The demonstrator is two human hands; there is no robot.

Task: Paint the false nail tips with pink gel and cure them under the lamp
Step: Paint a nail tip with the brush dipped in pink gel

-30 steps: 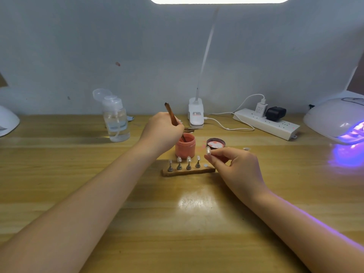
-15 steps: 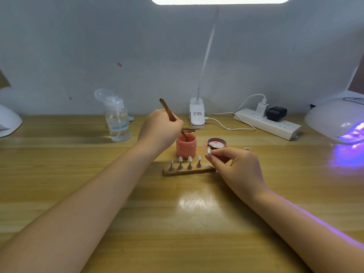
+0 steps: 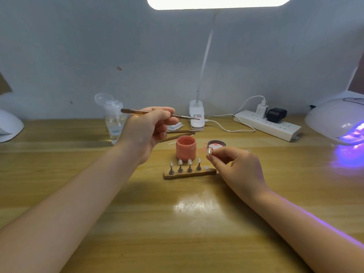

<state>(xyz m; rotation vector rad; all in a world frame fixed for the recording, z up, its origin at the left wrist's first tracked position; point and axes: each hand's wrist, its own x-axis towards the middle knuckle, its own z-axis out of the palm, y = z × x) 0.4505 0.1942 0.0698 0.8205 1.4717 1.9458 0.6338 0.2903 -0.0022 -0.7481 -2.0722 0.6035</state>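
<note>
While the left hand (image 3: 146, 131) pinches the loaded brush (image 3: 161, 113) above the pink gel jar (image 3: 186, 147), the right hand (image 3: 234, 164) pinches one nail tip (image 3: 209, 151) just beside the holder (image 3: 189, 173), so painting looks next, needing a steady brush-to-tip touch.

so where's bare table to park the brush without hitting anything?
Bare wood shows in front of the nail stand, between the two forearms, and on the table left of the left hand, below the pump bottle. Crowded: around the gel jar, its lid, the spare brushes and the right hand.
</note>
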